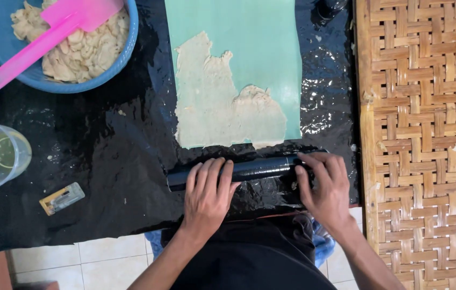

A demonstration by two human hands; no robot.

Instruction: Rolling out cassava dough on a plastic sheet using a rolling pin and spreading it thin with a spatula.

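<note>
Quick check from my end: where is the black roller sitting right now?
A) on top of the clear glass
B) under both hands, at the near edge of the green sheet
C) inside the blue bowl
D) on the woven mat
B: the black roller lies under the left hand and right hand, just below the green sheet with its flattened dough.
</note>
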